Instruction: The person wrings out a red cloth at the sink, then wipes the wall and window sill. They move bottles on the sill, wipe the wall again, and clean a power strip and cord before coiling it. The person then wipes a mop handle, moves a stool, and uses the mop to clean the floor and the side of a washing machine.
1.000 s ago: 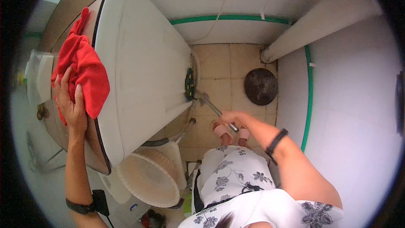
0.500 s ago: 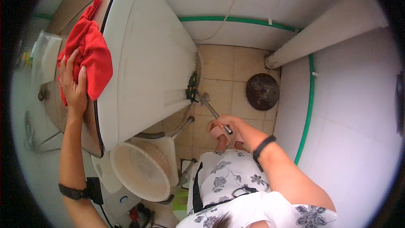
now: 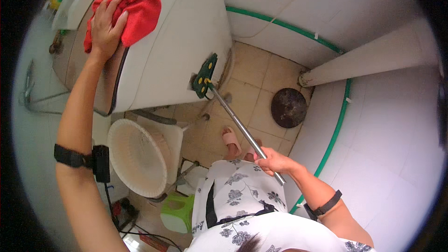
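My left hand (image 3: 106, 30) lies palm down on a crumpled red cloth (image 3: 142, 11), its fingers spread over the fabric. The cloth rests on the brown top of a large white box-shaped appliance (image 3: 172, 32) and hangs a little over its edge. In my right hand (image 3: 274, 161) is the metal pole of a mop (image 3: 238, 123), gripped near its upper end. The mop's green head with yellow round parts (image 3: 204, 77) is up against the lower side of the appliance; whether it presses on it I cannot tell.
A round white basin (image 3: 137, 158) stands on a pale stand left of my legs, with a green stool (image 3: 178, 212) nearby. On the tiled floor (image 3: 245, 70) lies a dark round lid (image 3: 289, 107). A thick white pipe (image 3: 368, 65) and green pipe (image 3: 337, 144) run along the walls.
The mop head has gone from near the floor up onto the appliance's side. My right hand has drawn back toward my body with the pole. My left hand stays on the cloth.
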Tool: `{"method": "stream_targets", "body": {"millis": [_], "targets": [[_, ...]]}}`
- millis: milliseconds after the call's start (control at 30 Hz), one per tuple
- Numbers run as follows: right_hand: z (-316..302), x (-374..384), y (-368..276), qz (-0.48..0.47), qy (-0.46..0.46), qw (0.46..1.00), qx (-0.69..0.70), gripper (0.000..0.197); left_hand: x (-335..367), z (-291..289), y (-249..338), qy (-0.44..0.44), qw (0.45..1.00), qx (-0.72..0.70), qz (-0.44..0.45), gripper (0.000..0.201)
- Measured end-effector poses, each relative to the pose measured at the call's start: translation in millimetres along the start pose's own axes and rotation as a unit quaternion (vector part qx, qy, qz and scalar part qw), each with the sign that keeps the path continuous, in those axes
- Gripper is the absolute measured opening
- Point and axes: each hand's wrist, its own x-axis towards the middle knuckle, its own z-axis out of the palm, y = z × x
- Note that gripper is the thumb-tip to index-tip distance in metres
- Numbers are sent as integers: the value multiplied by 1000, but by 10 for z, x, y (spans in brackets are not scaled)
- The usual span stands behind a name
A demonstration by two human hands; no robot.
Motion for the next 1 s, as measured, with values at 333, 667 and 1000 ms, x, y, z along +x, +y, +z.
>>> {"method": "stream_targets", "body": {"millis": [333,667,1000], "targets": [[-273,1641,285,48,68,996,29,14,-78,171,-140,-45,987,112,-106,44],[394,371,-76,15,47,999,0,4,-204,289,-158,-53,987,80,-129,55],[700,98,-424,43,93,995,-1,8,-300,35,213,-82,987,-78,-110,60]]}}
